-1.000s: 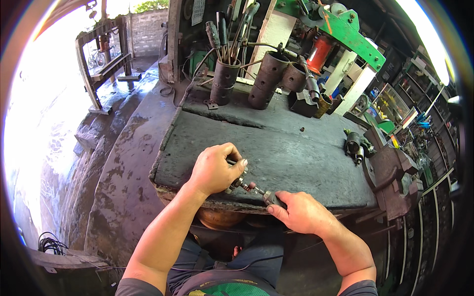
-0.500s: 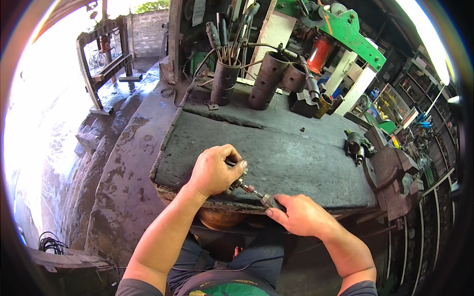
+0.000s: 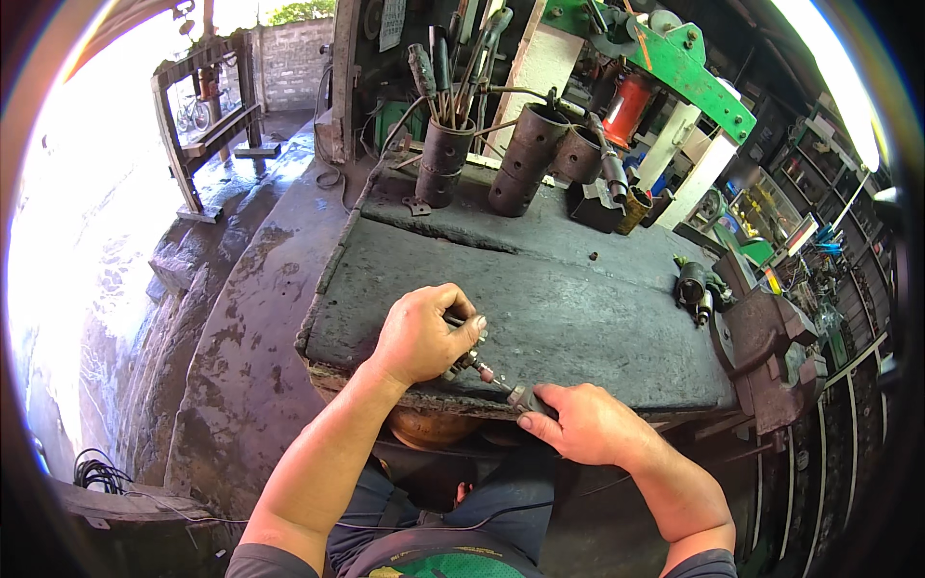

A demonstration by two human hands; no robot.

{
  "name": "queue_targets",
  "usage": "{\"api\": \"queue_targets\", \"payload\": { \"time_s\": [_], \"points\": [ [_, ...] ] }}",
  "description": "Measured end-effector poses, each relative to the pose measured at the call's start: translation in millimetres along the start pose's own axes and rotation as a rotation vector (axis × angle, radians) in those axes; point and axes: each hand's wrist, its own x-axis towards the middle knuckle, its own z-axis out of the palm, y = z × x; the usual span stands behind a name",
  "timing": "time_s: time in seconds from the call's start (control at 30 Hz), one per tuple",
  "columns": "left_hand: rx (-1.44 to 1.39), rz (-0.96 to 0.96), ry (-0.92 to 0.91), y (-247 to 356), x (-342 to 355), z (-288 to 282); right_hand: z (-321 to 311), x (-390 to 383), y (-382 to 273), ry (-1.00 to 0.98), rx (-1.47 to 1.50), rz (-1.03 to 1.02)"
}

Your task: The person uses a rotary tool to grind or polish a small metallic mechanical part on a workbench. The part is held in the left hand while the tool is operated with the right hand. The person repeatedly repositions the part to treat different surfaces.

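Note:
Over the workbench's near edge, my left hand (image 3: 416,332) is closed around a small metal part (image 3: 468,360), most of it hidden by the fingers and palm. My right hand (image 3: 590,424) grips what looks like a die grinder (image 3: 525,398), with a metal collar and a thin shaft. A small pinkish tip (image 3: 487,374) on that shaft points up and left at the metal part. The tip sits right beside the part; whether they touch I cannot tell. Both hands are close together above the dark workbench (image 3: 578,308).
At the bench's back stand perforated metal cylinders (image 3: 520,159), one holding several tools (image 3: 441,154). A vise (image 3: 771,347) is mounted at the right end, beside dark cylindrical parts (image 3: 692,281). Behind rises a green press frame (image 3: 674,58). Below the near edge is a round brownish vessel (image 3: 424,429).
The hands, the metal part and the grinder keep nearly the same place. The whole view has shifted very slightly.

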Motion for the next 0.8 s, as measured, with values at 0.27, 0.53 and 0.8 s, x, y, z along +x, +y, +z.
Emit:
{"api": "queue_targets", "payload": {
  "time_s": [0.27,0.53,0.8],
  "points": [
    [-0.007,-0.003,0.004,0.6,0.3,0.2,-1.2,5.2,-2.4,0.009,-0.005,-0.015],
    [-0.031,-0.038,-0.012,3.0,0.5,-0.5,-2.5,8.7,-4.8,0.003,-0.022,0.011],
    [0.0,-0.005,-0.003,1.1,1.4,0.0,-1.8,7.9,-6.8,-0.004,-0.02,0.022]
  ]
}}
